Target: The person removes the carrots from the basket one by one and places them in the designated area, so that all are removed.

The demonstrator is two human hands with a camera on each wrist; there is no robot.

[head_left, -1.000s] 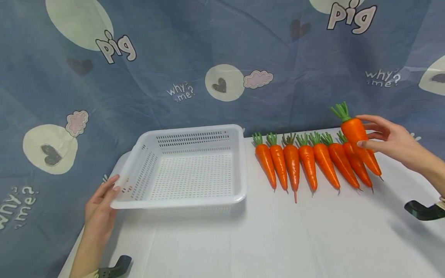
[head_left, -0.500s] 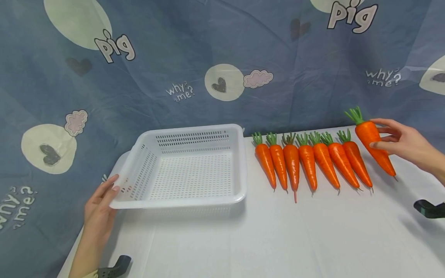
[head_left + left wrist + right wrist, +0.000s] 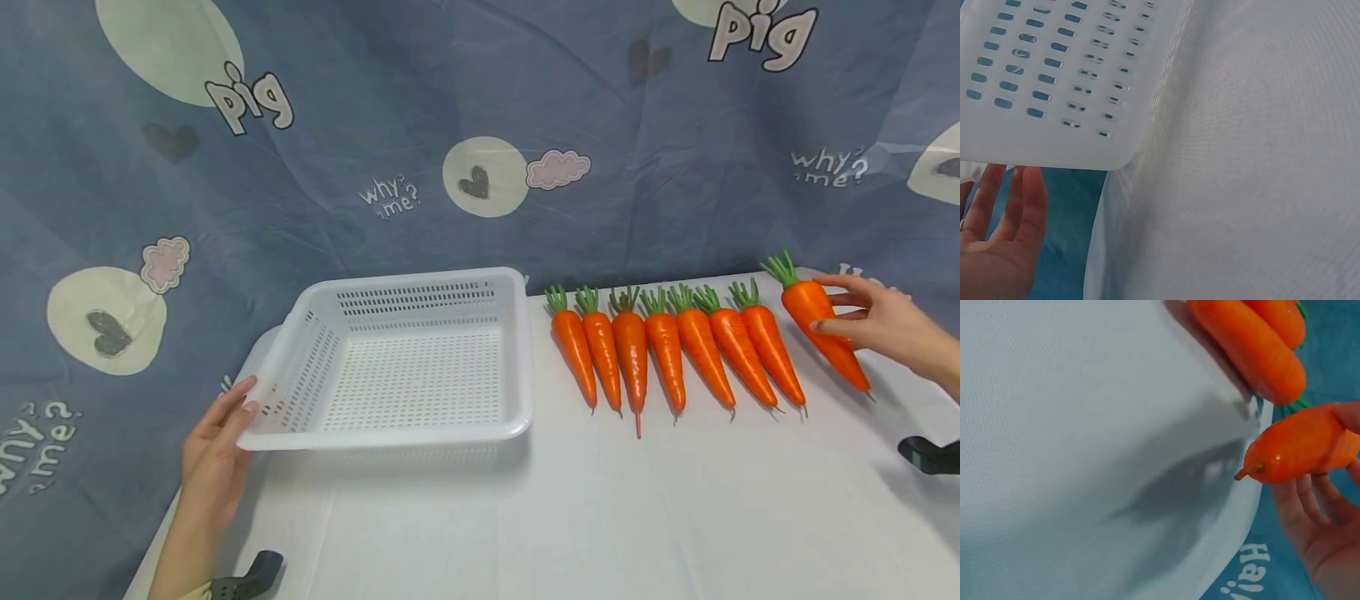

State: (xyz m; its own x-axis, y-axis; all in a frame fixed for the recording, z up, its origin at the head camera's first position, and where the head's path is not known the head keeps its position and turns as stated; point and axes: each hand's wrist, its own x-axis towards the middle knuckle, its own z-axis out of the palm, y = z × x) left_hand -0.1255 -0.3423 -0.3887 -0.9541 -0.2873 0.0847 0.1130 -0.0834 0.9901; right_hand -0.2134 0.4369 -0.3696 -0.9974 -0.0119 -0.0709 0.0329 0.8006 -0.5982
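Note:
In the head view my right hand [image 3: 896,325] pinches an orange carrot [image 3: 813,321] with green stem stubs between thumb and fingers. The right wrist view shows the held carrot [image 3: 1300,447] tip first, with its shadow apart on the cloth, so the tip end is raised. To its left lies a row of several carrots [image 3: 705,354], side by side, green ends to the back. My left hand [image 3: 213,450] touches the left rim of a white perforated plastic basket [image 3: 420,436], which holds nothing. In the left wrist view straight fingers [image 3: 1035,206] meet the basket's edge; the thumb is mostly hidden.
A white cloth-covered table [image 3: 600,508] lies under everything. Behind it hangs a blue printed curtain [image 3: 337,208]. A dark wrist strap device [image 3: 251,577] sits on the left wrist, another [image 3: 930,456] on the right.
My right hand has moved right and lower with the carrot, from over the end of the row to a spot beside it. My left hand and the basket stay where they were.

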